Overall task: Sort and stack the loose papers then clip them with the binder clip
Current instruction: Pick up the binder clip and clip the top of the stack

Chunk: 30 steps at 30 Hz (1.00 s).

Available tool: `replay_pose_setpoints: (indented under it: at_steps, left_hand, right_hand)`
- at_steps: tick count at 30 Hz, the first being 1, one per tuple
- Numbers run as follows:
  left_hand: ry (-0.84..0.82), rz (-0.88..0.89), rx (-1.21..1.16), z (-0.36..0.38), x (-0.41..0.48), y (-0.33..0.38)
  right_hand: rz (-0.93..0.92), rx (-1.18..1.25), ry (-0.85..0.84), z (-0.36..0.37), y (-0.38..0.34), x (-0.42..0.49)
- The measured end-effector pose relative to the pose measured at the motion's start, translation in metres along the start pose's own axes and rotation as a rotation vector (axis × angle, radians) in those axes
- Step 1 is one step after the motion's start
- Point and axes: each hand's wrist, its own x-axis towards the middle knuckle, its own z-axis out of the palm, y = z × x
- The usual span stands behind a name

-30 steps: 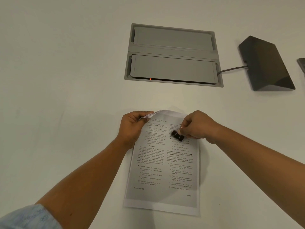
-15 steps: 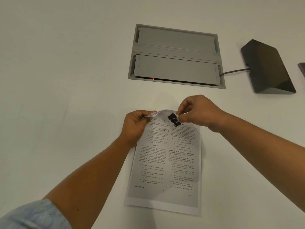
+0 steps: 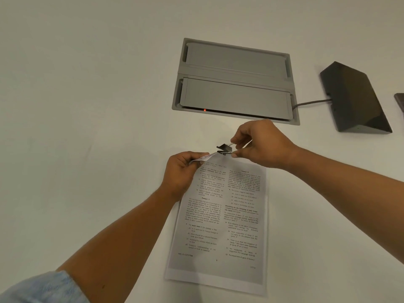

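Binder clip (image 3: pixel 224 149) lifted to papers' (image 3: pixel 220 219) top edge — "Passage" legible

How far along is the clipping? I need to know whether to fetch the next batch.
Stacking looks done: the papers lie as one squared pile on the table. In hand: the left hand lifts the pile's top corner, while the right hand squeezes the binder clip open at that edge. Left: slide the clip on and release.

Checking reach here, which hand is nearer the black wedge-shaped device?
Right. The right hand is just left of the wedge device; the left hand sits farther left, pinching the papers.
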Motion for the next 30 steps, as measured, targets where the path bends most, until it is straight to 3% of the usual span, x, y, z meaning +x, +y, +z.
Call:
replay_pose_setpoints:
  at_steps: [10,21,25,30]
  left_hand:
    - [-0.002,0.004,-0.009,0.0,0.002,0.001]
    - [-0.001,-0.023,-0.061,-0.001,-0.001,0.004]
    - [0.002,-0.04,-0.108,-0.001,0.0,0.006]
    - [-0.002,-0.085,-0.173,-0.005,0.0,0.003]
  right_hand:
    - [-0.193,-0.373,-0.116,0.0,-0.002,0.028]
    - [-0.22,-0.445,-0.302,0.002,-0.016,0.052]
    - [-0.039,-0.077,-0.275,0.004,0.005,0.044]
    - [0.378,0.675,0.085,0.032,0.076,0.0]
